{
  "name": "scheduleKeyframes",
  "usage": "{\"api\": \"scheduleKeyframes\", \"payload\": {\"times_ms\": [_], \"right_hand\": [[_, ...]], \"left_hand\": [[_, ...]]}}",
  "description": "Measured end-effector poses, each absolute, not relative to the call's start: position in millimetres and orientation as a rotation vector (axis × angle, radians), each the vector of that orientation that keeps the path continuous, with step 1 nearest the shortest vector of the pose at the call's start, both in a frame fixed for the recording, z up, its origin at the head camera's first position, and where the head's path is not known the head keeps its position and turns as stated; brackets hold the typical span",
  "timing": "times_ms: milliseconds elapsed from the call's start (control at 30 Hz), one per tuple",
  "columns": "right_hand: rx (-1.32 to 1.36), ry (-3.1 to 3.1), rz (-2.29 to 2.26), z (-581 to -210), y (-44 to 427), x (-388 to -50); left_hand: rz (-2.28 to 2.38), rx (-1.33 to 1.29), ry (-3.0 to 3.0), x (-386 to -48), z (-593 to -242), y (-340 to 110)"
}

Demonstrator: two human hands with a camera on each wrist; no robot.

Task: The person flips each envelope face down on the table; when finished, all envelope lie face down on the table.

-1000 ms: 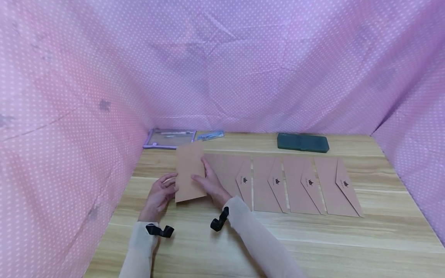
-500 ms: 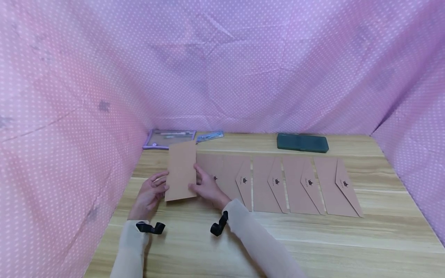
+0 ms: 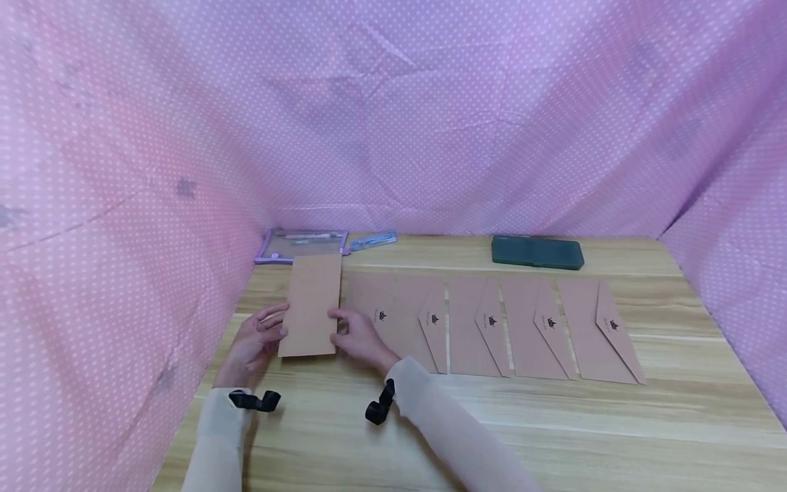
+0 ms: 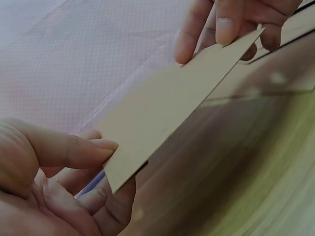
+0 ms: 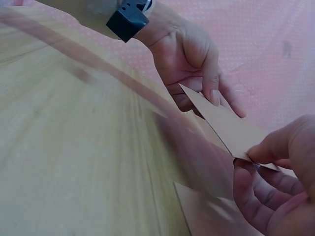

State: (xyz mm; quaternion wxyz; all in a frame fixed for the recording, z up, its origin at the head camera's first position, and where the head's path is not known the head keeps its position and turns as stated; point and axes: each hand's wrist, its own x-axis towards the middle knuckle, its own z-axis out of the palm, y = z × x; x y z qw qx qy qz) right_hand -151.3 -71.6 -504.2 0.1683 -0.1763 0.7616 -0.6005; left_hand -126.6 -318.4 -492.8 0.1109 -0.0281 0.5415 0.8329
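A plain brown kraft envelope (image 3: 310, 304) is held above the table, its blank face up, at the left end of a row of envelopes. My left hand (image 3: 255, 342) pinches its left edge, thumb on top and fingers below, as the left wrist view shows at the thumb (image 4: 83, 150). On the opposite edge my right hand (image 3: 359, 338) pinches the same envelope, its thumb (image 5: 270, 147) on the upper face. Beside it lies another envelope (image 3: 369, 294), partly covered by my right hand, with a crown print on its flap.
Several more crown-printed envelopes (image 3: 467, 328) lie in a row to the right. Along the back stand a purple-edged clear pouch (image 3: 264, 253) with pens, a small blue packet (image 3: 374, 240) and a dark green case (image 3: 537, 253). A pink dotted cloth (image 3: 393, 137) surrounds the wooden table (image 3: 492, 430).
Both hands have carried the envelope left and lowered its tilt, so it lies flatter. More of the neighbouring envelope and its crown print shows.
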Motion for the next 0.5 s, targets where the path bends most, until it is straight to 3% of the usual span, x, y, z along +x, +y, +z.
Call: {"api": "scheduleKeyframes", "payload": {"times_ms": [500], "right_hand": [[-0.516,2.405,-1.47,-506.0,-82.4,-150.6]], "left_hand": [[2.149,-0.285,1.89,-133.2,-497.1,-324.4]]}}
